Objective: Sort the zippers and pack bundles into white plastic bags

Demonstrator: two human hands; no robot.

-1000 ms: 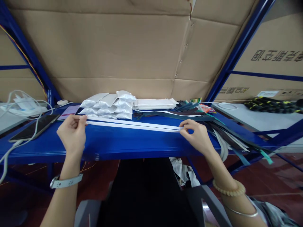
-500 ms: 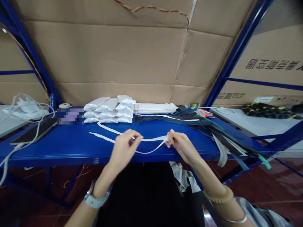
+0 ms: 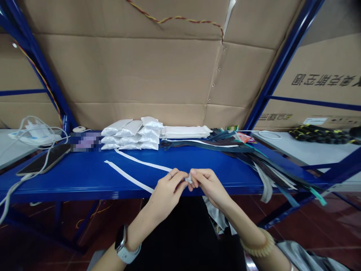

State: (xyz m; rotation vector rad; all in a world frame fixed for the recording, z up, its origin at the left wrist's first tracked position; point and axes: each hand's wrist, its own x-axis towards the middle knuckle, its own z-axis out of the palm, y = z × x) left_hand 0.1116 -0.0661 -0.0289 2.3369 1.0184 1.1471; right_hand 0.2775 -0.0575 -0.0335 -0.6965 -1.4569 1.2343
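My left hand is closed in a pinch at the front of the blue table, wearing a ring. My right hand pinches from the other side, fingertips almost touching the left ones. Between them shows a small bunched whitish end of a long white strip, which looks like zipper tape. Two lengths of it trail left over the tabletop, the nearer one passing behind my left hand. My fingers hide how the lengths meet and whether a small part is held there.
Stacked silvery-white packets stand at the back, beside flat white bundles. Dark, white and teal strips lie heaped at right, hanging over the edge. A phone with a white cable lies at left. Blue posts flank the cardboard backing.
My left hand has slid right along the strip to meet my right hand, which came slightly lower and nearer me. The span of strip between the hands has closed up.
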